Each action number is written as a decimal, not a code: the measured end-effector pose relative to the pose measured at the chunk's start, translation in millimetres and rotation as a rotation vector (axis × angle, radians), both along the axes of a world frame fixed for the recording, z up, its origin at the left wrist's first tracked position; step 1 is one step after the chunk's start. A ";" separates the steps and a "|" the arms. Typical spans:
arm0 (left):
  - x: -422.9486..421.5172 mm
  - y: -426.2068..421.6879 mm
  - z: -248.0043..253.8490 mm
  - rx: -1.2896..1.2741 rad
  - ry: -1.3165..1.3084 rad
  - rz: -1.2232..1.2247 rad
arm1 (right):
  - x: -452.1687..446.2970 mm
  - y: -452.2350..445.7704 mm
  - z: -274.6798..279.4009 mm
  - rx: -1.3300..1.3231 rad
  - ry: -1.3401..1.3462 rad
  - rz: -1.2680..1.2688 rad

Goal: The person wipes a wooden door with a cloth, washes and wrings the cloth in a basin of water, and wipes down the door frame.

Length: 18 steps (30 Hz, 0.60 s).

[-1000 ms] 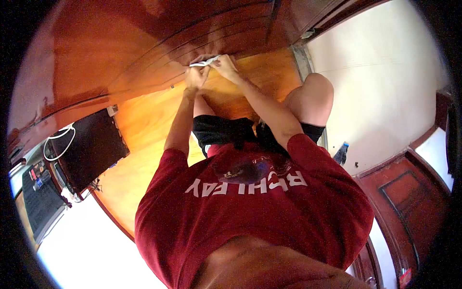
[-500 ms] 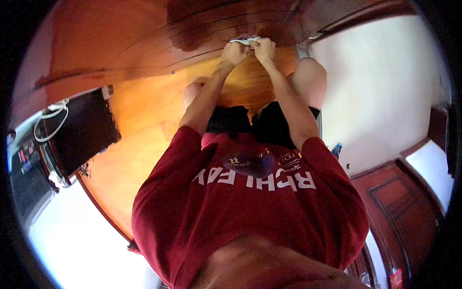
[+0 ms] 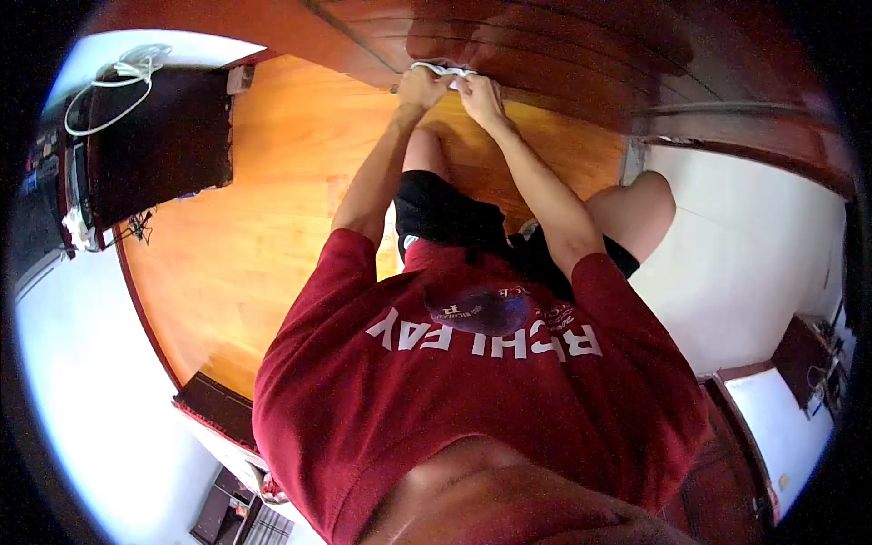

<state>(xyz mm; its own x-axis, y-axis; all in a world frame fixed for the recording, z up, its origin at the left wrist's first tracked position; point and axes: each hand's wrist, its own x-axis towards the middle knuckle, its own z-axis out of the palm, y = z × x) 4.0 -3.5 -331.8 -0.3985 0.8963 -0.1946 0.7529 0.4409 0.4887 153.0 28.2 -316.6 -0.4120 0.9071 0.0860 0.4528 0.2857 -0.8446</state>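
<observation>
Both arms are stretched forward to the foot of a glossy dark-red wooden panel (image 3: pixel 545 54). My left hand (image 3: pixel 421 89) is closed on the left part of a thin, crumpled white cloth (image 3: pixel 443 70). On the right part of the same cloth, my right hand (image 3: pixel 480 98) is closed too, with its fingertips near those of the left. The cloth lies along the panel's lower part, and the fingers hide some of it. A blurred reflection of the hands shows in the shiny wood above.
Orange wooden floor (image 3: pixel 282 182) spreads below the panel and to the left. A dark cabinet (image 3: pixel 163 145) with a coiled white cable (image 3: pixel 136 73) stands at left. To the right is a white wall (image 3: pixel 745 245). My bent knee (image 3: pixel 649 204) is near it.
My hands and the cloth have moved left along the panel's lower part, away from the white wall. The view has turned, and my legs have shifted. Both hands still grip the cloth.
</observation>
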 end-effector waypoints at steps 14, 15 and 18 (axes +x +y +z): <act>-129.9 -45.9 -15.0 0.232 0.108 -0.060 | -109.3 -14.4 -49.5 -0.209 -0.106 0.510; -129.5 -47.0 -20.3 0.129 0.194 -0.140 | -108.4 -13.3 -48.7 -0.280 -0.208 0.513; -107.7 -41.8 -47.6 0.225 0.270 -0.297 | -82.4 -8.6 -46.9 -0.329 -0.307 0.547</act>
<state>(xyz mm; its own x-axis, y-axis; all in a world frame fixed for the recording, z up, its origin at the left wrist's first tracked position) -103.7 -45.3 -379.4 -0.1278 0.9874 0.0938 0.9440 0.0921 0.3170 70.5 19.6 -363.6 -0.7778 0.5220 -0.3500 0.5486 0.2920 -0.7835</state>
